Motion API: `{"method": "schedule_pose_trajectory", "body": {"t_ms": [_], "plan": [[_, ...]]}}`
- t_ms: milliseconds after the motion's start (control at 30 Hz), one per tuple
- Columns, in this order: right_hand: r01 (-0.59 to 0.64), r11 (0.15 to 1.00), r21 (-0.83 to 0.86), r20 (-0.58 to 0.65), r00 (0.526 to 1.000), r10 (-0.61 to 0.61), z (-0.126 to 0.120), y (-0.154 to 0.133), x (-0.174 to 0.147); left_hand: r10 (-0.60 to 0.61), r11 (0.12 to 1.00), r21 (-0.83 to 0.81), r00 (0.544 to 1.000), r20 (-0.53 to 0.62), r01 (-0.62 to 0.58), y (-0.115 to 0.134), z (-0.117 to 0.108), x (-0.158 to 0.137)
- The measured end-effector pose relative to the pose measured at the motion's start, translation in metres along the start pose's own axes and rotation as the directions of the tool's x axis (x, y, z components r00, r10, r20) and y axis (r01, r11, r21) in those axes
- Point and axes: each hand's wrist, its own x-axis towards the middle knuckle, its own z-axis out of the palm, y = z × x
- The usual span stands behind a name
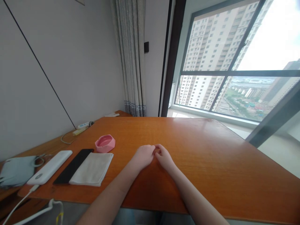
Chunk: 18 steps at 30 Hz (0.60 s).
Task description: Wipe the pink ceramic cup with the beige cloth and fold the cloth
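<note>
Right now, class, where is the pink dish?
In the head view, the pink dish sits toward the left of the table, just beyond the folded cloth and left of the left hand.

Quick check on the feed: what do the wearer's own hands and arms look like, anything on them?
The left hand and right hand are bare, without gloves. Both forearms show no sleeve, watch, bracelet, cable or marking. Rings would be too small to tell.

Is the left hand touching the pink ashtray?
Apart: the head view plainly shows wooden tabletop between the left hand and the pink ashtray.
</note>
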Motion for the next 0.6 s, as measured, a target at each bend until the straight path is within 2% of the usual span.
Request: {"method": "schedule_pose_trajectory", "body": {"t_ms": [67,133,300,400,600], "plan": [[0.006,0.996,-0.089,-0.028,1.000,-0.009,-0.006,0.002,0.002,0.057,0.998,-0.022,0.996,0.065,-0.056,0.001,0.012,0.014],[0.014,0.983,-0.182,0.005,1.000,-0.014,-0.007,0.002,0.000,0.087,0.995,-0.051,0.990,0.109,-0.082,-0.002,0.025,0.021],[0.012,0.941,-0.338,0.079,0.997,0.016,0.002,-0.003,-0.008,0.144,0.964,-0.236,0.986,0.082,-0.121,-0.017,0.049,0.019],[0.013,0.931,-0.364,0.090,0.996,0.021,0.005,-0.005,-0.011,0.153,0.938,-0.321,0.987,0.046,-0.130,-0.022,0.051,0.016],[0.027,0.919,-0.393,0.104,0.995,0.015,0.004,-0.005,-0.011,0.146,0.930,-0.347,0.988,0.053,-0.119,-0.017,0.043,0.015]]}}
